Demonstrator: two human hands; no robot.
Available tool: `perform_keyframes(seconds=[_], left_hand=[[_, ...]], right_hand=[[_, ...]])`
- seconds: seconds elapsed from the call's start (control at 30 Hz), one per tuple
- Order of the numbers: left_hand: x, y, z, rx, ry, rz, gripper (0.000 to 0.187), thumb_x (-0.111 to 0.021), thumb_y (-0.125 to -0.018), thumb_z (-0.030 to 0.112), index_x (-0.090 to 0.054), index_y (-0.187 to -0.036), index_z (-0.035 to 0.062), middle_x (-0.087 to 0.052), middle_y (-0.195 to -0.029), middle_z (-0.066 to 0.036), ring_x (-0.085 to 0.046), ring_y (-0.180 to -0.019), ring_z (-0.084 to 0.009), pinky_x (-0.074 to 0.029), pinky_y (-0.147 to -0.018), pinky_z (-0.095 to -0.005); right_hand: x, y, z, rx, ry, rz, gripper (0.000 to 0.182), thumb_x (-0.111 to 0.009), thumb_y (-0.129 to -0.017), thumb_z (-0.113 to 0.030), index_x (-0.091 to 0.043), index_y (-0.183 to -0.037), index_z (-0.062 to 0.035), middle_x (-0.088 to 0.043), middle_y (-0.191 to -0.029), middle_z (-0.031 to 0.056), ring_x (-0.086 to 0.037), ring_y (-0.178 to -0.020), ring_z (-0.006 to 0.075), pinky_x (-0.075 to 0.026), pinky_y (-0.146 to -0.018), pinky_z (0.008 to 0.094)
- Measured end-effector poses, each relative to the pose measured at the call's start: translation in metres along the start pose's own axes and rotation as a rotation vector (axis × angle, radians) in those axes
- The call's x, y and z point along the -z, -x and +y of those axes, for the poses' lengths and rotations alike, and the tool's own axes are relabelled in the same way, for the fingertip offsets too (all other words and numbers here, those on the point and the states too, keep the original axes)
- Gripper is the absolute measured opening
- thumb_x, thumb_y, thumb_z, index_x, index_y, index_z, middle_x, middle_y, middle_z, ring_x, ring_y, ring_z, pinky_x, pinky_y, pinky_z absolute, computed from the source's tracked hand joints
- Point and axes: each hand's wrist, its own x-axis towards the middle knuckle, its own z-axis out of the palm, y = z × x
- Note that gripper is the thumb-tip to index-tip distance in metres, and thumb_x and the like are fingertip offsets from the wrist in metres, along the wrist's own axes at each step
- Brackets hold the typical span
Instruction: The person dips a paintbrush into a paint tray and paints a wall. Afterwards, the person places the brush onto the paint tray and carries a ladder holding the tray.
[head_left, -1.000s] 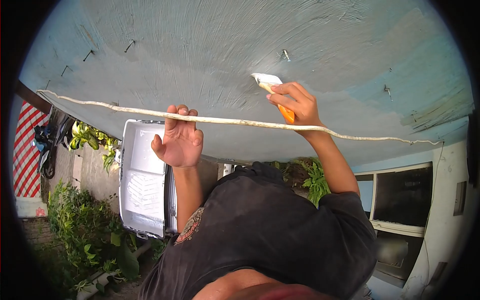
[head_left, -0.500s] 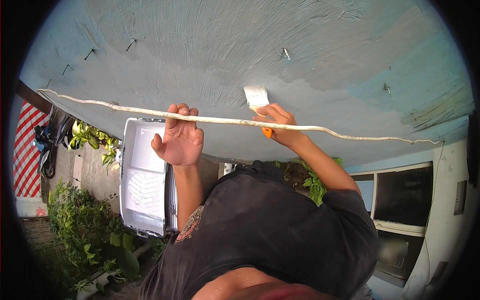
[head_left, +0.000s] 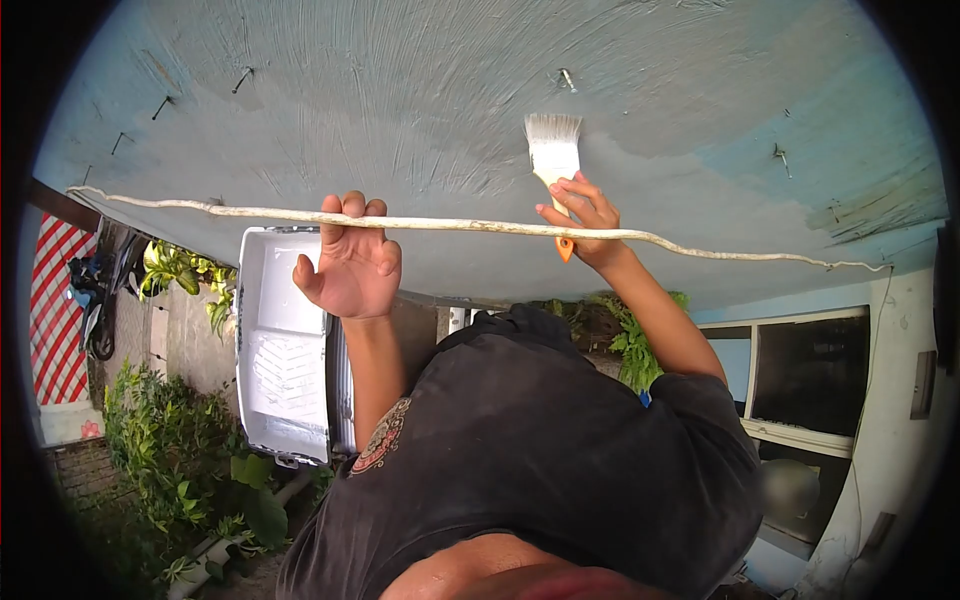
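Note:
My right hand (head_left: 590, 225) is closed around the wooden handle of a flat paintbrush (head_left: 555, 155), whose handle end is orange. The white bristles point up over the grey-painted wall (head_left: 420, 120), overlapping it just below a nail. A paint-spotted line (head_left: 470, 225) stretches across the view in front of both hands. My left hand (head_left: 355, 270) is palm toward me, thumb spread and fingers slightly bent, its fingertips showing above the line. Behind and beside that hand is a white paint tray (head_left: 283, 345) with wet white paint on its ribbed slope.
Several nails, one of them a metal nail (head_left: 567, 80), stick out of the wall. Green plants (head_left: 165, 450) grow at the lower left, near a red-and-white striped panel (head_left: 60, 310). A framed window (head_left: 810, 375) is at the right.
My right hand has moved the paintbrush up and slightly right, and the handle now stands more upright. My left hand keeps about the same pose. The view has shifted slightly.

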Motion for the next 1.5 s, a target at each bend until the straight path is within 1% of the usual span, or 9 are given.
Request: perform_keyframes(seconds=[0.17,0.33,0.67,0.8,0.9,1.03,1.13,1.3,1.5], left_hand=[[-0.002,0.0,-0.001,0.001,-0.017,0.06,0.065,-0.064,-0.091,0.037,-0.05,-0.146,0.0035,-0.046,-0.133,-0.007,-0.039,-0.124,-0.0212,-0.056,-0.072,-0.0305],[-0.001,0.001,-0.001,0.002,-0.01,0.064,0.065,-0.065,-0.091,0.036,-0.05,-0.145,0.0036,-0.047,-0.132,-0.006,-0.039,-0.123,-0.0207,-0.054,-0.069,-0.0296],[0.0,0.004,-0.001,-0.033,0.07,0.01,0.067,-0.062,-0.092,0.041,-0.05,-0.146,0.0041,-0.046,-0.13,-0.009,-0.039,-0.118,-0.0229,-0.057,-0.07,-0.0344],[-0.006,0.0,-0.002,-0.01,0.031,0.038,0.064,-0.067,-0.09,0.035,-0.053,-0.143,0.0029,-0.049,-0.126,-0.004,-0.04,-0.117,-0.0207,-0.055,-0.076,-0.0333],[-0.006,-0.002,-0.003,0.029,-0.092,0.137,0.073,-0.068,-0.089,0.037,-0.044,-0.15,0.0058,-0.053,-0.122,-0.005,-0.041,-0.119,-0.0245,-0.048,-0.099,-0.0423],[-0.01,-0.004,-0.003,0.05,-0.134,0.074,0.075,-0.069,-0.089,0.038,-0.042,-0.152,0.0082,-0.053,-0.123,-0.005,-0.041,-0.121,-0.0257,-0.049,-0.1,-0.0433],[-0.009,0.0,-0.002,0.04,-0.053,-0.027,0.078,-0.069,-0.089,0.035,-0.035,-0.155,0.0113,-0.051,-0.127,-0.006,-0.041,-0.126,-0.0285,-0.047,-0.105,-0.0493],[-0.012,0.002,-0.001,0.071,0.251,-0.122,0.091,-0.069,-0.091,0.027,-0.013,-0.162,0.014,-0.026,-0.163,-0.01,-0.022,-0.151,-0.0397,-0.031,-0.118,-0.061],[-0.012,-0.004,-0.001,0.219,0.058,-0.315,0.094,-0.067,-0.093,0.029,-0.005,-0.163,0.0227,-0.004,-0.169,-0.015,-0.004,-0.153,-0.0477,-0.016,-0.119,-0.0685]], right_hand=[[0.004,0.016,-0.012,-0.13,-0.284,-0.188,0.027,-0.078,-0.07,-0.005,-0.075,-0.096,-0.0111,-0.071,-0.104,0.008,-0.068,-0.102,0.0256,-0.06,-0.079,0.0377],[0.066,-0.046,0.023,-0.14,-0.25,-0.006,0.025,-0.079,-0.073,0.0,-0.075,-0.095,-0.0096,-0.07,-0.101,0.0083,-0.07,-0.093,0.0261,-0.06,-0.07,0.0353],[0.126,-0.092,0.031,0.086,0.179,0.485,0.024,-0.081,-0.071,0.0,-0.076,-0.092,-0.0092,-0.069,-0.103,0.0089,-0.07,-0.095,0.0262,-0.062,-0.089,0.0417],[0.085,-0.061,0.024,0.01,0.033,0.129,0.016,-0.079,-0.077,0.0,-0.075,-0.089,-0.0094,-0.07,-0.097,0.0078,-0.069,-0.094,0.0241,-0.062,-0.081,0.038],[0.066,-0.024,0.005,-0.217,-0.196,-0.012,0.012,-0.079,-0.079,-0.002,-0.074,-0.088,-0.0068,-0.07,-0.093,0.0089,-0.069,-0.088,0.0229,-0.059,-0.072,0.0355],[0.063,-0.021,0.018,-0.483,-0.559,-0.111,0.008,-0.078,-0.082,-0.002,-0.073,-0.089,-0.0025,-0.069,-0.091,0.0098,-0.067,-0.08,0.024,-0.053,-0.067,0.0338],[0.064,-0.034,0.032,-0.408,-0.576,-0.255,0.01,-0.077,-0.082,-0.001,-0.073,-0.091,-0.003,-0.07,-0.094,0.0096,-0.067,-0.081,0.0243,-0.053,-0.068,0.0335],[0.096,-0.076,0.036,-0.185,-0.357,-0.085,0.02,-0.079,-0.076,0.001,-0.073,-0.095,-0.0059,-0.071,-0.098,0.0087,-0.068,-0.091,0.024,-0.056,-0.072,0.0336],[0.13,-0.107,0.04,0.063,-0.005,0.32,0.027,-0.082,-0.072,0.001,-0.074,-0.095,-0.0099,-0.071,-0.102,0.0067,-0.068,-0.101,0.0278,-0.062,-0.083,0.0374]])
